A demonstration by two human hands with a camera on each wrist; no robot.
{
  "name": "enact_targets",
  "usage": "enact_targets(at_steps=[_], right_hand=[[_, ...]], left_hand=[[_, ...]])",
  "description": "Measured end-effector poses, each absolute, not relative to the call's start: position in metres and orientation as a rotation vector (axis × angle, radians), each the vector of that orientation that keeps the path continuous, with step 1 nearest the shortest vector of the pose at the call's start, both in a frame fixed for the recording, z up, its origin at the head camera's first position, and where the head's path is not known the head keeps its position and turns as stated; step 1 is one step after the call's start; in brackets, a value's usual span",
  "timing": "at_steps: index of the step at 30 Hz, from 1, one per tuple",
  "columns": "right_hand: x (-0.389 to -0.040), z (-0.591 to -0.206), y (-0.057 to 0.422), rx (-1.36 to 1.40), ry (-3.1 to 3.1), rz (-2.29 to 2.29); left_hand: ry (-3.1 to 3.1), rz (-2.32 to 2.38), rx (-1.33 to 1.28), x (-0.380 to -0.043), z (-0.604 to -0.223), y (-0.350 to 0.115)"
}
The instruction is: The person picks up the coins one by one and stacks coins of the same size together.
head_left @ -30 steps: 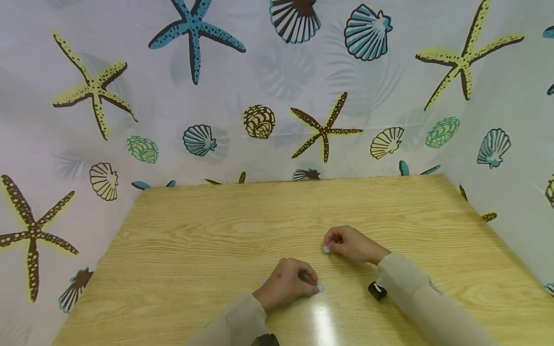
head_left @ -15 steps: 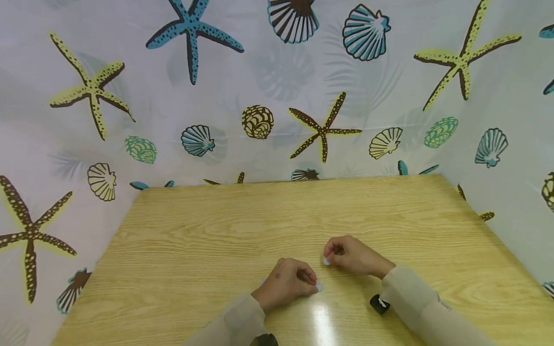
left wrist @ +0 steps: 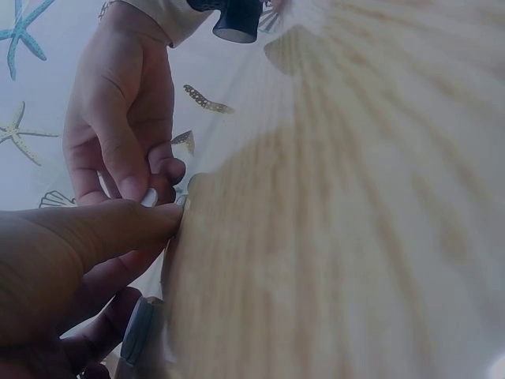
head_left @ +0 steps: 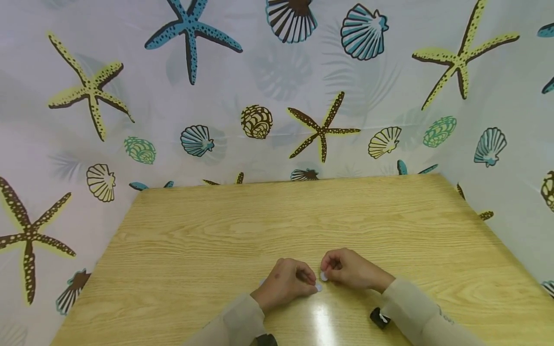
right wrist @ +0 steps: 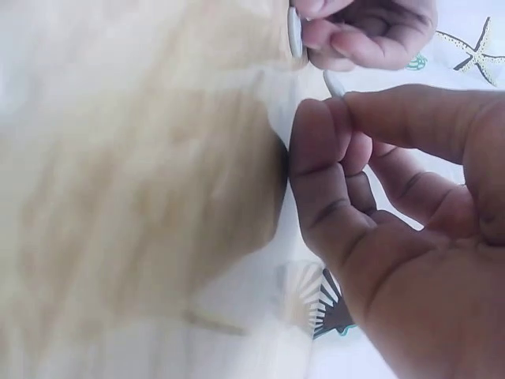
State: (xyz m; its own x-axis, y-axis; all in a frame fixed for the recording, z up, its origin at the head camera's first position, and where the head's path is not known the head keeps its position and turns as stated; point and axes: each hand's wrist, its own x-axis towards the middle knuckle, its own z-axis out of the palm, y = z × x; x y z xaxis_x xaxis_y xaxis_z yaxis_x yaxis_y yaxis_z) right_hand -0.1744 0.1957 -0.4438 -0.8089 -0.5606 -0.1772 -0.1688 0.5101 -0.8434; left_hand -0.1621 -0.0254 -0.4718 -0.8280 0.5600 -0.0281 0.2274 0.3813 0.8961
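Observation:
In the head view my left hand [head_left: 285, 283] rests low over the wooden table, pinching a small white disc [head_left: 319, 287] between thumb and index finger. Just beyond and to its right, my right hand [head_left: 355, 271] pinches a second white disc [head_left: 323, 276] by its edge. The two discs are close together but apart. From the right wrist view, the right hand's disc [right wrist: 334, 83] stands on edge beside the left hand's disc [right wrist: 295, 33]. Behind the left hand, a pale round thing [head_left: 262, 281] is mostly hidden; the left wrist view shows a flat grey round piece [left wrist: 138, 332] there.
The wood-grain table [head_left: 207, 230] extends beyond both hands. A white cloth [head_left: 233, 86] printed with starfish and shells hangs around its back and sides. Black wrist cameras [head_left: 380, 317] sit by the sleeves.
My right hand has moved toward me with its disc, coming down close to the left hand's disc. The left hand has stayed in place with its own disc.

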Motion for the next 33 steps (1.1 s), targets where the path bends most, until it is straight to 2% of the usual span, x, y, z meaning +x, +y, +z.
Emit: enact_targets(at_steps=[33], right_hand=[[-0.158, -0.444, 0.185, -0.691, 2.461, -1.12]], left_hand=[[2.32, 1.453, 0.649, -0.163, -0.473, -0.024]])
